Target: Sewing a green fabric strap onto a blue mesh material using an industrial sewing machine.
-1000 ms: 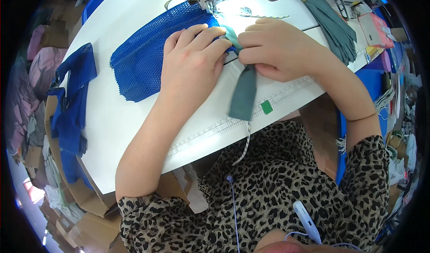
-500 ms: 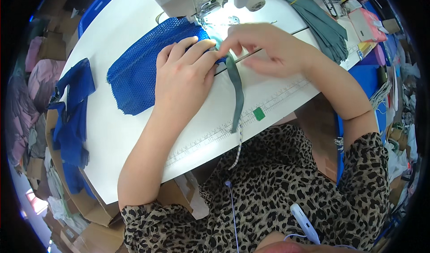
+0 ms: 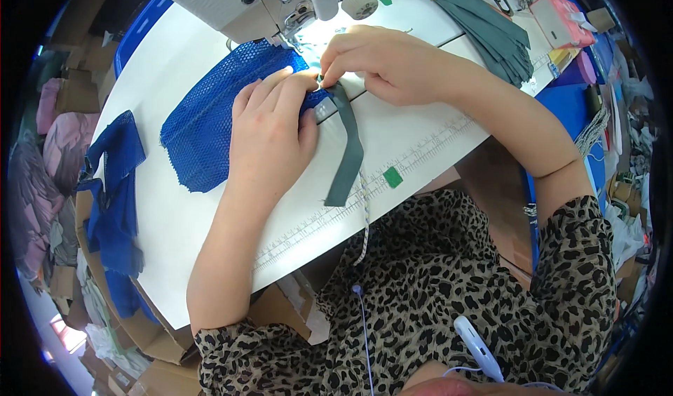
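Blue mesh fabric (coarse, open-weave) lies flat under the left hand, fingers together, while right hand fingers pinch a smooth grey strap.

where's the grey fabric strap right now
In the head view, the grey fabric strap lies on the white table at centre, its top end pinched by the right hand beside the blue mesh fabric under the left hand.

Bright needle-lamp glare, fisheye-bent dark rim

Sewing workshop, sewing machine, stacked fabric strips, cartons
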A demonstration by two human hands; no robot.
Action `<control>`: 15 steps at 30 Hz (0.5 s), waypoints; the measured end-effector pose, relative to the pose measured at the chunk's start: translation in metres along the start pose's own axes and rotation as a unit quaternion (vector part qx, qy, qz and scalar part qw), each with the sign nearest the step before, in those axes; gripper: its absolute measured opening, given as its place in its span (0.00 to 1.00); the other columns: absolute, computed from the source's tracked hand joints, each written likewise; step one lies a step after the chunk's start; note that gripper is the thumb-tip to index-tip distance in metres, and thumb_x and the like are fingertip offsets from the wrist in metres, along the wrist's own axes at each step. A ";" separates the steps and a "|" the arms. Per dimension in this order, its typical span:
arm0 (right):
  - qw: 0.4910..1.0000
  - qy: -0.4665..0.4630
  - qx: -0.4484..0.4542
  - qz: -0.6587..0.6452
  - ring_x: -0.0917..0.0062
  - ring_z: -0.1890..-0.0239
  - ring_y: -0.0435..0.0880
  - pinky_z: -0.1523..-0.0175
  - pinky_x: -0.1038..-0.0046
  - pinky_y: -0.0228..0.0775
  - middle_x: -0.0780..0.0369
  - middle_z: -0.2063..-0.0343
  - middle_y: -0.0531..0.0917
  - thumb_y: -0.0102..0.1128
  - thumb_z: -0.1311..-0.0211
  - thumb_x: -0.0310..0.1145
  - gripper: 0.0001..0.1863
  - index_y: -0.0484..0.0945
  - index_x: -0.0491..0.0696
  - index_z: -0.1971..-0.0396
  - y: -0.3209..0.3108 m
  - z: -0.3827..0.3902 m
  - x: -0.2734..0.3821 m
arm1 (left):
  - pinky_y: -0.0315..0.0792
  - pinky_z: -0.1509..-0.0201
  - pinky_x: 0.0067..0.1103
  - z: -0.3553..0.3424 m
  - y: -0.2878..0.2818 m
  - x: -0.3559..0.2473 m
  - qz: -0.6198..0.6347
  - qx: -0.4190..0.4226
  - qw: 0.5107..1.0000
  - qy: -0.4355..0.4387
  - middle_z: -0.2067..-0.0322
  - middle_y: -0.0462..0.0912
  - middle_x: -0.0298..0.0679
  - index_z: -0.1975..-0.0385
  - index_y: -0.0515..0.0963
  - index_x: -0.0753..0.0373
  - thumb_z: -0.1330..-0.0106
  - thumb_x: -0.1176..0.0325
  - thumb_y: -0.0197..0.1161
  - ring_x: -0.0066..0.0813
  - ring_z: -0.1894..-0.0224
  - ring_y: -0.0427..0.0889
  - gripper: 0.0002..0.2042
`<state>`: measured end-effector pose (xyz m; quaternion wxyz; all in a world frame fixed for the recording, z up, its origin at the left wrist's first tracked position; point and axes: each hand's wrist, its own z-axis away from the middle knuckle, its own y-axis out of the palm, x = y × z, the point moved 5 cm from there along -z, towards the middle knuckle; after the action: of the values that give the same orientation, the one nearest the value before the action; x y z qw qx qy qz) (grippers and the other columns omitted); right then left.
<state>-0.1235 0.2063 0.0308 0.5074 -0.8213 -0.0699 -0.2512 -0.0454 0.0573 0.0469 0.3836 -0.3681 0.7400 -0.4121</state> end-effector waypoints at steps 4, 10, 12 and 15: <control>0.999 0.027 0.017 0.021 0.68 0.51 0.77 0.41 0.64 0.68 0.65 0.56 0.80 0.50 0.50 0.16 0.19 0.83 0.50 0.62 -0.002 0.000 0.004 | 0.67 0.38 0.37 0.001 0.000 0.002 0.006 -0.011 1.000 0.005 0.57 0.83 0.45 0.57 0.76 0.59 0.42 0.75 0.63 0.38 0.45 0.79 0.13; 0.999 0.001 0.034 0.021 0.69 0.53 0.77 0.45 0.66 0.68 0.65 0.53 0.79 0.48 0.54 0.13 0.21 0.85 0.48 0.64 -0.004 0.002 0.009 | 0.67 0.38 0.37 0.002 0.002 0.002 0.000 -0.011 0.999 0.035 0.55 0.83 0.39 0.60 0.79 0.59 0.42 0.77 0.63 0.37 0.45 0.79 0.10; 0.999 0.007 0.039 0.016 0.69 0.53 0.77 0.46 0.65 0.68 0.65 0.53 0.79 0.48 0.54 0.14 0.21 0.85 0.48 0.64 -0.005 0.003 0.008 | 0.68 0.39 0.36 0.003 0.002 0.001 -0.019 -0.011 0.999 0.033 0.54 0.84 0.37 0.62 0.80 0.58 0.42 0.77 0.64 0.37 0.44 0.79 0.09; 0.999 0.017 0.043 0.019 0.70 0.53 0.77 0.45 0.65 0.69 0.66 0.54 0.80 0.50 0.52 0.15 0.20 0.86 0.50 0.64 -0.006 0.002 0.006 | 0.67 0.38 0.35 0.002 0.003 0.001 -0.013 -0.010 1.000 0.026 0.52 0.84 0.36 0.61 0.81 0.61 0.44 0.80 0.63 0.39 0.42 0.78 0.11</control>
<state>-0.1193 0.2103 0.0377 0.5483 -0.7952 -0.0567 -0.2526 -0.0445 0.0571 0.0435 0.3549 -0.3703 0.7489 -0.4195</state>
